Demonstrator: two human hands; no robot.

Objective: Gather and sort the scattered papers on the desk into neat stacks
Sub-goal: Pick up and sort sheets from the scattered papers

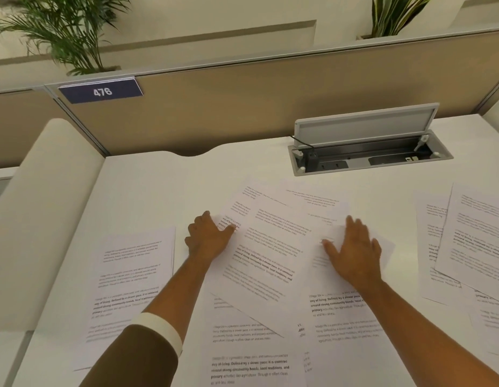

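Observation:
Several printed white sheets lie scattered over the white desk (147, 185). A loose overlapping pile (273, 247) fills the middle. My left hand (208, 237) rests on the pile's left edge, thumb on top of a sheet and fingers curled at its border. Flat on the pile's right side lies my right hand (353, 252), fingers spread, palm down. One single sheet (131, 283) sits apart at the left. Overlapping sheets (474, 247) lie at the right edge. More sheets (251, 353) overlap near the front, under my forearms.
An open cable box (368, 152) with its lid raised is sunk into the desk at the back right. A beige partition (270, 93) with a "476" label (101, 92) closes the back. Plants stand behind it. A rounded white panel (47, 205) borders the desk's left side.

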